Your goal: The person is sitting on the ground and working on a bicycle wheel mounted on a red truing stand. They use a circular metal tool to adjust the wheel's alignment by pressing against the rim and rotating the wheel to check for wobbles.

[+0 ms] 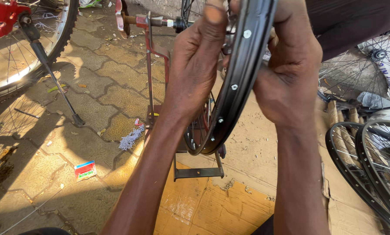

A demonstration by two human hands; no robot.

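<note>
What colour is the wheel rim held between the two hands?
Black, with small silver spoke nipples along it; the wheel rim shows best in the head view.

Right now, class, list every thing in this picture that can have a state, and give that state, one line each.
Left hand: gripping the rim from its left side.
Right hand: gripping the rim from its right side.
Black rim: upright, edge-on, mounted in the stand.
Red stand: upright on the ground.
Bicycle kickstand: down, foot on the paving.
Spare wheels: leaning together at right.
Cardboard: flat, torn.
</note>
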